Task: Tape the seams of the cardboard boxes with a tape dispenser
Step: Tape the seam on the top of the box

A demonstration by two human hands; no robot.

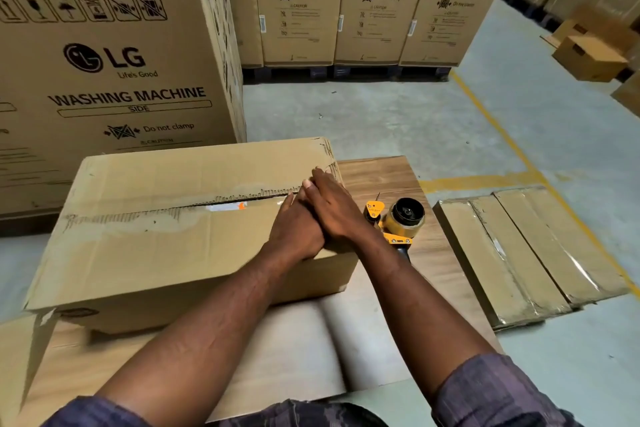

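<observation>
The right hand (329,204) lies flat across the left hand (294,230), both with fingers straight, gripping nothing and pressing the cardboard box (156,253) top at the right end of its ragged seam (207,206). The left fingertips are partly hidden. At 3 o'clock, the yellow tape dispenser (398,218) lies on a wooden board (381,177), its handle cut off by the right forearm. Flattened cartons (519,253) lie farther out at 3 o'clock.

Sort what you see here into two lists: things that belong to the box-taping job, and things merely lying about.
Job: cardboard box, its top seam, tape dispenser, left hand, right hand.

Lying about: washing-machine cartons, flat cardboard stack on the floor, small open box, yellow floor line.
</observation>
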